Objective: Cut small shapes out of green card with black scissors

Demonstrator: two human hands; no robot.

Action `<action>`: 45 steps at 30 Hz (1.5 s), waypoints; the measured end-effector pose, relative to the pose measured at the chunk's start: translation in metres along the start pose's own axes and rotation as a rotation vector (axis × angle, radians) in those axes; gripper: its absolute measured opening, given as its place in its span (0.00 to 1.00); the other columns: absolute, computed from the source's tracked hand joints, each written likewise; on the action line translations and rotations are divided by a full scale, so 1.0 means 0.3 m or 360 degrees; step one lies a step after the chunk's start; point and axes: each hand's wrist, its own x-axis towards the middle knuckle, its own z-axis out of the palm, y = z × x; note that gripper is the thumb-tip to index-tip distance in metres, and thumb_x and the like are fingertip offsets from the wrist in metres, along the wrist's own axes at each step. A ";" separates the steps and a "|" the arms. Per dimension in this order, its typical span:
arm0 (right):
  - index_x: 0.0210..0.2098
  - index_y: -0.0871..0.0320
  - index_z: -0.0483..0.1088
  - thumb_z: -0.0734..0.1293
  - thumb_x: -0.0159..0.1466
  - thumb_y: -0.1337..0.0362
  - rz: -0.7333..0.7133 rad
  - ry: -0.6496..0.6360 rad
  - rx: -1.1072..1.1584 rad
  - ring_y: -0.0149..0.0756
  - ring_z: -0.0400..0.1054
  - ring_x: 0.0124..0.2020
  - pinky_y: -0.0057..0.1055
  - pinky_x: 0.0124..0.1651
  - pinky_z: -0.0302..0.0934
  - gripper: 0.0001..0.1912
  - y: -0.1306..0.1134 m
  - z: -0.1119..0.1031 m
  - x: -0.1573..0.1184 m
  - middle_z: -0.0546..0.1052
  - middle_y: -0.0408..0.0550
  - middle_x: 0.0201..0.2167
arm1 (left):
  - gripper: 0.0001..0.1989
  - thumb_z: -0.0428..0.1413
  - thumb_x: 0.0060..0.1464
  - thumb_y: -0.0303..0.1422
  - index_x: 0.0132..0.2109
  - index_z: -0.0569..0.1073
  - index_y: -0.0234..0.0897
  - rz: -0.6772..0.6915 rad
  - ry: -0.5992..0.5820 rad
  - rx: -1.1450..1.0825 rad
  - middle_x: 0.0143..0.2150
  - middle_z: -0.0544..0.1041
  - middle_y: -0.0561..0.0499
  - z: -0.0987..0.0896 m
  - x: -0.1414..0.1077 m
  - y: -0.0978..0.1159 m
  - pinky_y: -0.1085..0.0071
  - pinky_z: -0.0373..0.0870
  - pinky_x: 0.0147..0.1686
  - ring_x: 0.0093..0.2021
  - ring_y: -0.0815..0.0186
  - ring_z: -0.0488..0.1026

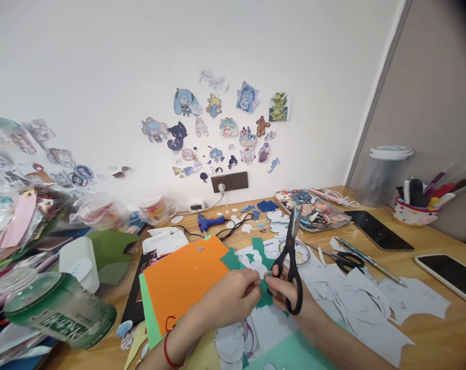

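Black-handled scissors (290,252) stand upright with their blades pointing up, and my right hand (285,293) is closed on their handles. My left hand (245,293) is closed just left of it, fingers pinched together; whatever it grips, if anything, is hidden. Green paper pieces (258,244) lie behind and under my hands, with a small green bit at my right fingertips. An orange sheet (182,277) lies on the table left of my left hand, over a light green one.
White paper scraps (356,303) and a second pair of scissors (348,261) lie to the right, near two phones (381,230). A blue glue gun (210,222) is behind. A green jar (63,308) lies tilted at the left. Cutouts cover the wall.
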 end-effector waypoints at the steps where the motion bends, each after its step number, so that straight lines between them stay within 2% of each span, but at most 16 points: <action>1: 0.29 0.55 0.53 0.73 0.45 0.54 -0.0010 -0.0003 0.0038 0.21 0.47 0.16 0.18 0.14 0.38 0.26 -0.006 0.000 -0.001 0.59 0.33 0.17 | 0.11 0.46 0.52 0.28 0.23 0.55 0.38 0.0005 0.0007 0.0000 0.22 0.57 0.57 0.001 0.003 -0.001 0.72 0.48 0.24 0.24 0.70 0.54; 4: 0.29 0.55 0.53 0.73 0.47 0.53 -0.0054 -0.0035 0.0093 0.20 0.50 0.18 0.16 0.15 0.41 0.26 -0.024 0.002 -0.004 0.61 0.34 0.22 | 0.10 0.46 0.54 0.30 0.25 0.59 0.38 0.0003 0.0103 -0.0029 0.24 0.61 0.56 -0.003 0.014 -0.002 0.73 0.52 0.26 0.27 0.69 0.58; 6: 0.28 0.56 0.53 0.70 0.50 0.48 -0.0022 -0.0155 0.0088 0.21 0.50 0.18 0.17 0.14 0.42 0.25 -0.029 0.003 -0.005 0.62 0.36 0.21 | 0.11 0.45 0.57 0.33 0.26 0.59 0.38 -0.0027 0.0241 -0.0061 0.25 0.61 0.55 -0.016 0.020 -0.002 0.73 0.53 0.28 0.28 0.68 0.59; 10: 0.28 0.57 0.55 0.56 0.56 0.36 0.0266 -0.0646 0.0040 0.26 0.57 0.18 0.20 0.14 0.46 0.27 -0.016 0.004 -0.015 0.67 0.44 0.21 | 0.15 0.39 0.61 0.38 0.27 0.57 0.39 -0.0124 0.0547 -0.0142 0.25 0.61 0.55 -0.063 0.018 -0.007 0.71 0.55 0.30 0.28 0.67 0.60; 13: 0.30 0.58 0.56 0.56 0.54 0.34 0.0330 -0.0951 -0.0088 0.28 0.60 0.20 0.21 0.16 0.47 0.30 -0.011 0.003 -0.039 0.68 0.47 0.23 | 0.16 0.37 0.62 0.40 0.27 0.56 0.39 -0.0161 0.0704 -0.0206 0.24 0.61 0.55 -0.103 0.009 -0.013 0.71 0.56 0.31 0.28 0.67 0.61; 16: 0.33 0.59 0.58 0.59 0.56 0.36 0.0189 -0.1111 -0.0278 0.27 0.58 0.24 0.21 0.21 0.48 0.29 -0.030 0.004 -0.069 0.68 0.47 0.27 | 0.16 0.38 0.61 0.40 0.27 0.54 0.40 -0.0187 0.0771 -0.0239 0.23 0.59 0.57 -0.128 -0.001 -0.012 0.71 0.56 0.30 0.26 0.68 0.59; 19: 0.34 0.60 0.59 0.57 0.58 0.37 0.0097 -0.1232 -0.0435 0.27 0.56 0.24 0.23 0.23 0.47 0.29 -0.057 0.008 -0.091 0.66 0.46 0.27 | 0.16 0.40 0.60 0.40 0.26 0.55 0.39 -0.0195 0.0691 -0.0251 0.22 0.58 0.57 -0.137 -0.012 -0.001 0.71 0.54 0.27 0.24 0.69 0.57; 25: 0.33 0.59 0.59 0.56 0.58 0.37 0.0038 -0.1294 -0.0564 0.28 0.54 0.25 0.24 0.25 0.47 0.29 -0.067 0.012 -0.094 0.65 0.45 0.27 | 0.15 0.47 0.56 0.37 0.23 0.61 0.37 -0.0226 0.0370 -0.0299 0.18 0.55 0.59 -0.148 -0.027 0.014 0.73 0.48 0.21 0.20 0.71 0.54; 30: 0.33 0.59 0.58 0.56 0.59 0.37 0.0023 -0.1282 -0.0570 0.28 0.54 0.25 0.25 0.25 0.47 0.28 -0.065 0.009 -0.095 0.65 0.45 0.27 | 0.13 0.48 0.51 0.32 0.20 0.63 0.36 -0.0284 0.0282 -0.0428 0.16 0.55 0.59 -0.142 -0.020 0.000 0.73 0.45 0.19 0.17 0.73 0.52; 34: 0.34 0.60 0.59 0.55 0.60 0.39 0.0046 -0.1313 -0.0497 0.27 0.55 0.24 0.24 0.24 0.47 0.27 -0.068 0.011 -0.104 0.65 0.44 0.25 | 0.16 0.51 0.48 0.31 0.16 0.57 0.37 -0.0281 0.0371 -0.0597 0.15 0.53 0.60 -0.129 -0.005 -0.023 0.74 0.44 0.18 0.17 0.75 0.50; 37: 0.34 0.60 0.58 0.56 0.60 0.39 0.0097 -0.1323 -0.0315 0.25 0.54 0.22 0.23 0.23 0.46 0.27 -0.057 0.013 -0.101 0.64 0.43 0.23 | 0.16 0.57 0.45 0.31 0.20 0.56 0.37 -0.0207 0.0505 -0.0802 0.17 0.55 0.61 -0.117 0.011 -0.040 0.75 0.50 0.20 0.19 0.75 0.54; 41: 0.31 0.58 0.55 0.56 0.57 0.36 0.0248 -0.1402 -0.0126 0.24 0.54 0.18 0.21 0.18 0.45 0.29 -0.021 0.011 -0.081 0.65 0.43 0.21 | 0.14 0.59 0.39 0.25 0.30 0.60 0.39 -0.0016 0.0695 -0.1207 0.31 0.67 0.57 -0.083 0.036 -0.047 0.75 0.62 0.32 0.33 0.71 0.65; 43: 0.31 0.58 0.55 0.56 0.55 0.35 0.0322 -0.1449 -0.0052 0.24 0.55 0.17 0.20 0.17 0.45 0.30 -0.006 0.009 -0.073 0.66 0.44 0.21 | 0.19 0.59 0.37 0.23 0.36 0.61 0.41 0.0077 0.0786 -0.1417 0.42 0.69 0.54 -0.061 0.047 -0.046 0.74 0.64 0.37 0.41 0.68 0.67; 45: 0.31 0.58 0.55 0.57 0.54 0.34 0.0363 -0.1493 -0.0007 0.23 0.54 0.16 0.20 0.17 0.45 0.30 -0.001 0.009 -0.074 0.67 0.44 0.21 | 0.25 0.58 0.34 0.21 0.41 0.61 0.43 0.0135 0.0865 -0.1606 0.48 0.68 0.53 -0.040 0.053 -0.044 0.74 0.63 0.40 0.47 0.67 0.66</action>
